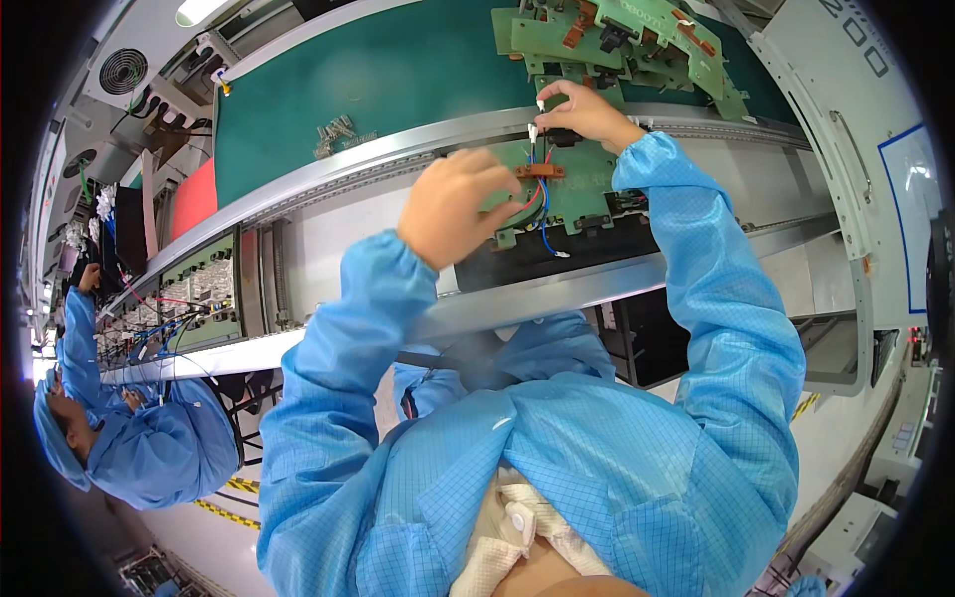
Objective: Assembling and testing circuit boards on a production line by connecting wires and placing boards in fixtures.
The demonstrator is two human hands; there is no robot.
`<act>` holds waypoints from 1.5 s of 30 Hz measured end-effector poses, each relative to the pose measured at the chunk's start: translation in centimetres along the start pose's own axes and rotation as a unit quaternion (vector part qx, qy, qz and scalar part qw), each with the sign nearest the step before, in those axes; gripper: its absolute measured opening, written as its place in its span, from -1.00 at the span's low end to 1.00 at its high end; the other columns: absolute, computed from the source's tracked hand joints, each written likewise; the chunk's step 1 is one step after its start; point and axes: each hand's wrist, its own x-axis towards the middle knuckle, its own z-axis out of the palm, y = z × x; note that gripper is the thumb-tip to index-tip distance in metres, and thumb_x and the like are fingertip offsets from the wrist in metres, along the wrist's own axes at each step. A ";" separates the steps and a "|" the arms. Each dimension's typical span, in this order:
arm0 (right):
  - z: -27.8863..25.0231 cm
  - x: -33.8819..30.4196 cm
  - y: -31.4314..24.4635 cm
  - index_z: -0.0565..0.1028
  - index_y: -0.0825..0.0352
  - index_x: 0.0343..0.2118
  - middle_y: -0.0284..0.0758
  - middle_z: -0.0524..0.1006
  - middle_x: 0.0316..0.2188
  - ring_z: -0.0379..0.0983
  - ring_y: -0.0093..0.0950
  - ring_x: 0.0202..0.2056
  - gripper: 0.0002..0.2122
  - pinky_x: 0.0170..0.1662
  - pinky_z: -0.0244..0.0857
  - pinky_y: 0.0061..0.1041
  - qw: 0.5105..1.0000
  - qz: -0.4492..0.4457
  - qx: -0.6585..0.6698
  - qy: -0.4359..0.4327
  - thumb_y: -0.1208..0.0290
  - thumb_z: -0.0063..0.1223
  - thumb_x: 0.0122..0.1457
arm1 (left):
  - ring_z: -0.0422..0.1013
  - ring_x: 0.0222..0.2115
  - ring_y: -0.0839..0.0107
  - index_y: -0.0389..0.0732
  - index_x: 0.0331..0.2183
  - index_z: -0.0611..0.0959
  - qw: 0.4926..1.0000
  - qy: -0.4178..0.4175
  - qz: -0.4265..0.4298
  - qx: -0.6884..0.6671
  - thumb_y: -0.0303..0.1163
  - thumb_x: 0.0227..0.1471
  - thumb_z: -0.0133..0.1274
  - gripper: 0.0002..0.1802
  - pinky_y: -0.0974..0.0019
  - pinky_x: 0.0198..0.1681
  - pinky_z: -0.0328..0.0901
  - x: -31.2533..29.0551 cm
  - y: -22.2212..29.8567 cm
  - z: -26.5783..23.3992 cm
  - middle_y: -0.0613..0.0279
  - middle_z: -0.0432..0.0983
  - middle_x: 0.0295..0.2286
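Observation:
Between the thumb and forefinger of my right hand (587, 112) is the small white end of a wire (541, 103). Just below it, another white wire end (532, 131) stands up from the bundle. Blue, red and dark wires run through a brown clamp block (540, 171) on a green fixture plate (582, 184), which lies on the rail track. My left hand (453, 207), slightly blurred, hovers left of the block with thumb and fingers apart and nothing visible in them. One blue wire (545, 237) hangs toward me, its tip over the dark surface.
Several green fixture plates (637, 45) are piled at the far right of the green mat (398, 70). Small metal parts (338, 134) lie near the mat's front edge. A metal rail (557, 292) crosses in front of me. At the left, a co-worker (149, 428) sits beside wired boards (189, 298).

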 end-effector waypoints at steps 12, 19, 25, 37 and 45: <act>-1.5 -0.7 -0.5 0.45 0.32 -0.01 -0.36 0.60 -0.33 0.44 -0.68 -0.29 -0.70 -0.20 0.28 -0.65 0.992 -0.030 -0.111 -0.042 0.35 -0.01 0.23 | 0.36 -0.27 0.34 -0.11 -0.50 0.58 0.995 0.084 0.001 0.061 -0.41 -0.25 0.24 -0.84 0.23 -0.17 0.22 -2.9 2.3 3.3 0.37 0.43 -0.36; -2.3 -0.3 0.4 0.45 0.36 0.01 -0.36 0.55 -0.24 0.41 -0.56 -0.20 -0.68 -0.03 0.25 -0.58 0.963 -0.109 -0.201 -0.145 0.34 -0.05 0.25 | 0.37 -0.25 0.29 -0.11 -0.52 0.57 0.998 0.035 0.024 0.040 -0.44 -0.22 0.23 -0.85 0.22 -0.14 0.23 -3.6 2.9 2.0 0.37 0.44 -0.27; -5.0 -9.0 -9.7 0.35 0.30 0.10 -0.34 0.49 -0.19 0.38 -0.55 -0.13 -0.66 -0.05 0.27 -0.59 0.924 -0.155 -0.327 -0.125 0.35 -0.13 0.29 | 0.36 -0.20 0.27 -0.10 -0.46 0.60 0.998 0.055 -0.009 -0.003 -0.40 -0.22 0.24 -0.83 0.19 -0.14 0.25 -4.0 2.5 1.1 0.32 0.43 -0.23; 10.3 -18.2 -1.6 0.36 0.39 0.03 -0.28 0.55 -0.53 0.48 -0.61 -0.52 -0.67 -0.47 0.35 -0.63 0.998 0.031 -0.062 -0.012 0.40 -0.05 0.23 | 0.34 -0.10 0.07 -0.17 -0.36 0.65 0.982 0.149 -0.097 -0.062 -0.56 -0.09 0.13 -0.84 0.15 -0.07 0.27 -5.9 -0.7 1.0 0.11 0.43 -0.09; 9.7 -17.3 -1.8 0.35 0.27 -0.22 -0.32 0.54 -0.42 0.46 -0.65 -0.43 -0.81 -0.46 0.37 -0.71 0.973 0.105 0.206 0.012 0.27 -0.26 0.32 | 0.34 -0.08 0.05 -0.17 -0.36 0.65 0.985 0.106 -0.106 -0.089 -0.60 -0.02 0.03 -0.83 0.14 -0.09 0.27 -7.3 -0.4 1.3 0.09 0.42 -0.07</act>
